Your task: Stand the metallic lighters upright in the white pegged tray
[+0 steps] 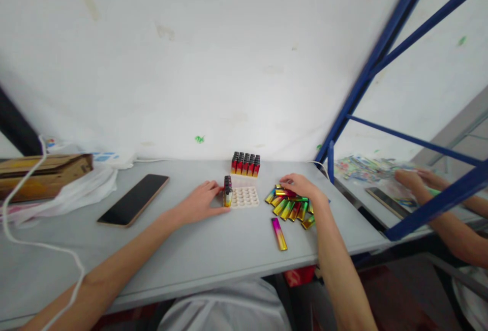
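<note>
A white tray [245, 197] with rows of round holes lies on the table. Along its left edge stands a row of lighters [227, 191] with dark tops. My left hand [204, 201] wraps that end, its thumb in front and fingertips behind, gripping the tray beside the row. My right hand [299, 186] is over the far side of a loose pile of shiny, gradient-coloured lighters [290, 206], fingers closed on one at the pile's edge; the fingers partly hide it. A single pink-and-gold lighter [279, 234] lies apart, nearer the front edge.
A block of upright red-and-yellow lighters [245, 163] stands by the wall. Left are a dark phone [134, 200], a cardboard box [43, 173] and a white cable [41, 243]. A blue metal frame [353, 94] rises at right; beyond it, another person's hands [415, 183] work at a table.
</note>
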Action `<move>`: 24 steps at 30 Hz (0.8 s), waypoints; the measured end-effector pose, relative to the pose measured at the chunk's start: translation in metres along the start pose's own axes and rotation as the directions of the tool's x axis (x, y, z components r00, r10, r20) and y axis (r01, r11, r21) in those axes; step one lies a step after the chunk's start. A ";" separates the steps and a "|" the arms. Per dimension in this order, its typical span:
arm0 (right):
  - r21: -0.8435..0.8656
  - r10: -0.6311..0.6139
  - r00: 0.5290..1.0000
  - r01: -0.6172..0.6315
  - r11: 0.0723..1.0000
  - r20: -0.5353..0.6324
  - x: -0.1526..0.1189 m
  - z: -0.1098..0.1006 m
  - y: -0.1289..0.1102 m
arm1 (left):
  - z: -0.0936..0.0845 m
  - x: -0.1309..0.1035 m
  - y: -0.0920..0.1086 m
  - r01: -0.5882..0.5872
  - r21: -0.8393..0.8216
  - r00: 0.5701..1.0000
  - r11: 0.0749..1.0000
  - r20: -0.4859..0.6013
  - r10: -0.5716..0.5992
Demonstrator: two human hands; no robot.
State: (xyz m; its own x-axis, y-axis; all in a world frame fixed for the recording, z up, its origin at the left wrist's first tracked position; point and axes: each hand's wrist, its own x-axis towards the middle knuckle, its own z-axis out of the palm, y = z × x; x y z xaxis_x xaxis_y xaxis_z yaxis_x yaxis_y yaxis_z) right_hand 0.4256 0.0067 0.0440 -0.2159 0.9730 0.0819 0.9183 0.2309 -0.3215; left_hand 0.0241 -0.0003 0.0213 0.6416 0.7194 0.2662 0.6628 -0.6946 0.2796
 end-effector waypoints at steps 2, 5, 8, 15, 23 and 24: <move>-0.013 0.021 0.999 -0.021 1.000 0.026 0.003 0.003 -0.002 | 0.001 0.000 -0.001 0.000 -0.002 1.000 1.000 -0.003 0.000; 0.010 -0.003 1.000 0.003 1.000 0.025 0.008 0.006 -0.008 | 0.000 0.000 -0.001 -0.004 -0.002 1.000 1.000 0.002 0.004; 0.058 -0.046 0.999 0.045 0.997 0.014 0.007 0.004 -0.008 | -0.001 -0.001 0.000 -0.003 0.000 1.000 1.000 0.010 0.003; 0.100 -0.053 0.999 0.052 0.994 0.004 0.005 0.008 -0.001 | -0.001 0.000 0.002 -0.008 0.013 1.000 1.000 0.006 0.008; 0.049 -0.072 0.962 0.088 0.995 -0.263 0.012 0.017 -0.038 | -0.005 -0.001 0.005 -0.015 0.006 1.000 1.000 0.018 0.015; 0.091 -0.071 0.955 0.101 0.991 -0.288 0.011 0.017 -0.045 | -0.007 -0.001 0.005 -0.019 0.000 1.000 1.000 0.021 0.019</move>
State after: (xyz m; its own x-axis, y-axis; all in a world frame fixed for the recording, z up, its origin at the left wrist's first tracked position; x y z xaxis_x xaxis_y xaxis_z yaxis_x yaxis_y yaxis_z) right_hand 0.3767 0.0072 0.0435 -0.1762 0.9112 0.3723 0.8579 0.3276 -0.3958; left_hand 0.0243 -0.0047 0.0287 0.6622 0.7057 0.2521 0.6502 -0.7083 0.2748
